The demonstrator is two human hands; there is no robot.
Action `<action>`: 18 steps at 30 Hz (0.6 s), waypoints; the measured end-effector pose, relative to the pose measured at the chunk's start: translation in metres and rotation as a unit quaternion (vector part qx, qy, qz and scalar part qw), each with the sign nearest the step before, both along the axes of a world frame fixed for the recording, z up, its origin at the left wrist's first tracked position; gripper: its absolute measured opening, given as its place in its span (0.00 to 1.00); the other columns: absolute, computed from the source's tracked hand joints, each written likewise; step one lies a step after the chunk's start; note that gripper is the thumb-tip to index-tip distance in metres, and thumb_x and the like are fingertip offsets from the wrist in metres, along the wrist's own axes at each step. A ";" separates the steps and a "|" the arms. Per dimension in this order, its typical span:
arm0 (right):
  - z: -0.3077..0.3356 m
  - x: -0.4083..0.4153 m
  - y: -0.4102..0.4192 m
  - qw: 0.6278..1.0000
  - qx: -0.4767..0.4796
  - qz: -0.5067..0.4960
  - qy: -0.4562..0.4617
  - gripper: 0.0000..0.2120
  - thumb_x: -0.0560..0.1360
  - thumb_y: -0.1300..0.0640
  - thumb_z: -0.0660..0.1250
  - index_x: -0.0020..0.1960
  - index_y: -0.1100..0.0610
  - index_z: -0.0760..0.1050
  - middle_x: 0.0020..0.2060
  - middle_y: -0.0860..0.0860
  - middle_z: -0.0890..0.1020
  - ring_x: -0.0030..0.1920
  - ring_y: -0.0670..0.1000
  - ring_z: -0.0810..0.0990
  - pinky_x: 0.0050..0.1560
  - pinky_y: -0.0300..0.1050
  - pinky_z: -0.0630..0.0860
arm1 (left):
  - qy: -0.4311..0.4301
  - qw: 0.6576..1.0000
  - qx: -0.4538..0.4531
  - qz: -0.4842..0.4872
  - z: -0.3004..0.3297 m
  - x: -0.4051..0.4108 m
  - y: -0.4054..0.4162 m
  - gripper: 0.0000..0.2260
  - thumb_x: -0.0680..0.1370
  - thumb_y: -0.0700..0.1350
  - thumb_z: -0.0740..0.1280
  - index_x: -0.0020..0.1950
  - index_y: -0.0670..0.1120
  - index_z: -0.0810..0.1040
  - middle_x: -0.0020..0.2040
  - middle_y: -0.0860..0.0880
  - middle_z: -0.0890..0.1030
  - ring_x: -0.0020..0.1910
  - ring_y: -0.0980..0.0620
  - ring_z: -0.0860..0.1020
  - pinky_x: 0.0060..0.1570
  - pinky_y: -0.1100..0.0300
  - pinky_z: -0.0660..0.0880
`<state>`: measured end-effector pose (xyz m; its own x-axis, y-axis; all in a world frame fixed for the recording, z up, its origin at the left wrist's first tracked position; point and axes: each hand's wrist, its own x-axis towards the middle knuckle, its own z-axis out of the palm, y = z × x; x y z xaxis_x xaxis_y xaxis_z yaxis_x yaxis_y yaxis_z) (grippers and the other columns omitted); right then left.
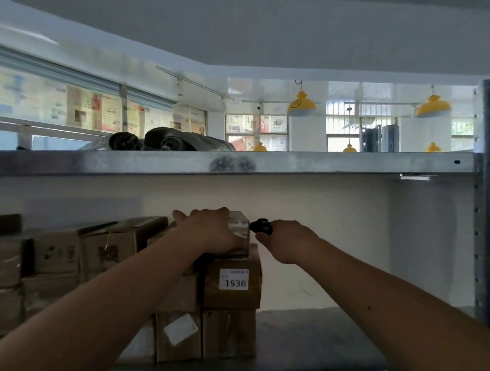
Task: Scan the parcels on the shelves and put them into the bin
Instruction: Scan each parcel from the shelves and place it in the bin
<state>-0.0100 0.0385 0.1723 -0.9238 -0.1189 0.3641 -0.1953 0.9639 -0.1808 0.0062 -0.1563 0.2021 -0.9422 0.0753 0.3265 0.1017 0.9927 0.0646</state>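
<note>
Shelf (314, 341): stacked boxes, one labelled 1538 (233, 282). Top of stack: small parcel (239, 228), left hand (215, 232) curled over it. Just right: right hand (287, 241) gripping black scanner (261, 226), aimed at parcel.

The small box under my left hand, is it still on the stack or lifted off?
On the stack. The small box sits on the 1538 box, gripped by the left hand.
</note>
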 end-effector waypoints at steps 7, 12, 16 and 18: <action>0.002 0.007 0.010 0.998 -0.050 0.033 0.015 0.25 0.85 0.37 0.54 0.67 0.55 0.75 0.59 0.55 0.81 0.50 0.52 0.77 0.47 0.45 0.71 | 0.005 0.999 0.029 -0.044 0.010 0.011 0.007 0.34 0.73 0.71 0.66 0.74 0.55 0.71 0.69 0.51 0.76 0.69 0.44 0.73 0.74 0.33 0.59; 0.000 0.023 0.031 0.995 -0.079 0.035 0.039 0.24 0.84 0.37 0.56 0.69 0.53 0.75 0.58 0.54 0.81 0.48 0.51 0.77 0.41 0.45 0.70 | 0.048 0.994 0.071 -0.075 0.017 0.029 0.029 0.30 0.65 0.69 0.65 0.64 0.58 0.76 0.58 0.53 0.79 0.59 0.46 0.76 0.67 0.41 0.70; 0.000 0.041 0.051 0.993 -0.102 0.033 0.057 0.24 0.84 0.38 0.56 0.69 0.53 0.75 0.56 0.53 0.82 0.47 0.51 0.77 0.39 0.45 0.69 | 0.091 0.974 0.147 -0.148 0.017 0.041 0.049 0.26 0.73 0.60 0.74 0.68 0.54 0.77 0.58 0.51 0.81 0.55 0.51 0.78 0.56 0.54 0.77; -0.004 0.052 0.065 0.990 -0.125 0.028 0.056 0.23 0.84 0.37 0.57 0.67 0.53 0.75 0.53 0.52 0.81 0.46 0.51 0.78 0.37 0.44 0.69 | 0.111 0.960 0.177 -0.189 0.014 0.047 0.061 0.24 0.73 0.54 0.77 0.68 0.51 0.79 0.51 0.55 0.80 0.48 0.56 0.78 0.44 0.65 0.74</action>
